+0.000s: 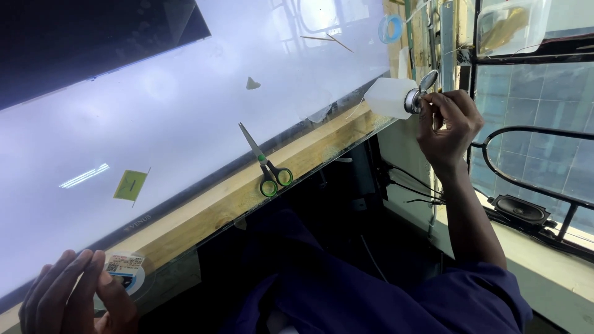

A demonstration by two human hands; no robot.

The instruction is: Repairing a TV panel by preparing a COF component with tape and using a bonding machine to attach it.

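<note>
My right hand is raised at the right edge of a large lit white panel. Its fingers pinch the metal cap and lever of a white plastic bottle that lies on its side. My left hand sits at the lower left. It holds a round roll of tape with a small printed label, against the panel's wooden edge. Green-handled scissors lie shut on the panel's lower border between my hands.
A yellow sticky note and a small green scrap lie on the panel. A blue tape ring sits at the far end. A speaker, black cables and a barred window are to the right.
</note>
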